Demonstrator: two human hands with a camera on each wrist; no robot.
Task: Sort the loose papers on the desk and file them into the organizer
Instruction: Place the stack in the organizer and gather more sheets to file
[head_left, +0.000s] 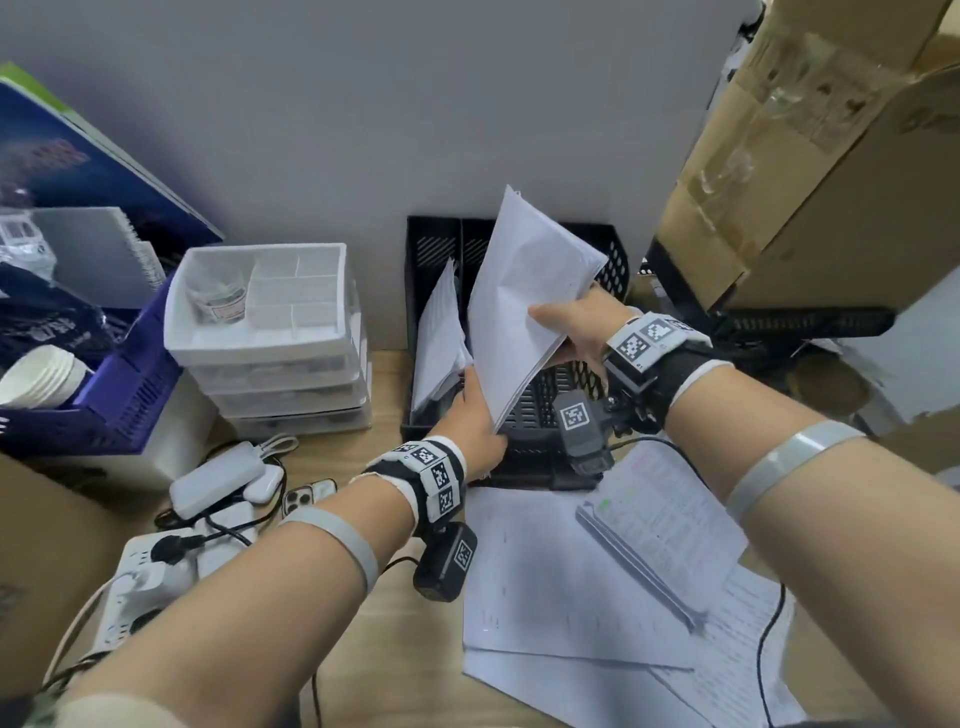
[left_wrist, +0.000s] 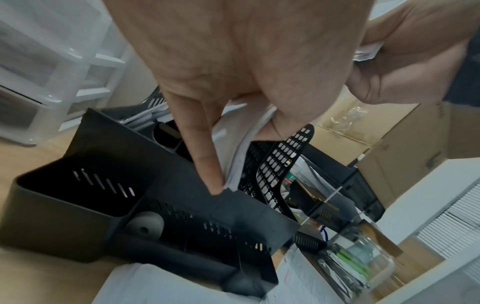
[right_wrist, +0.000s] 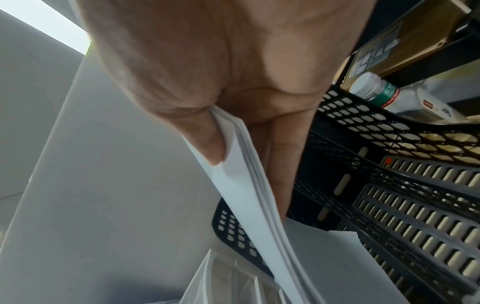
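Left hand (left_wrist: 233, 61) filling the top, from 11 to 1 o'clock, with one straight finger (left_wrist: 207, 156) pointing down toward the centre, its tip at the edge of the black organizer (left_wrist: 103, 205). White sheaf of papers (left_wrist: 241, 152) just right of this finger, lower corner touching the organizer's divider. Right hand (left_wrist: 405, 67) at 2 o'clock, pinching the same papers. White drawer unit (left_wrist: 52, 67) at 10 o'clock. Cardboard boxes (left_wrist: 405, 139) at 3 o'clock. Loose sheets (left_wrist: 161, 286) on the desk at 6 o'clock.
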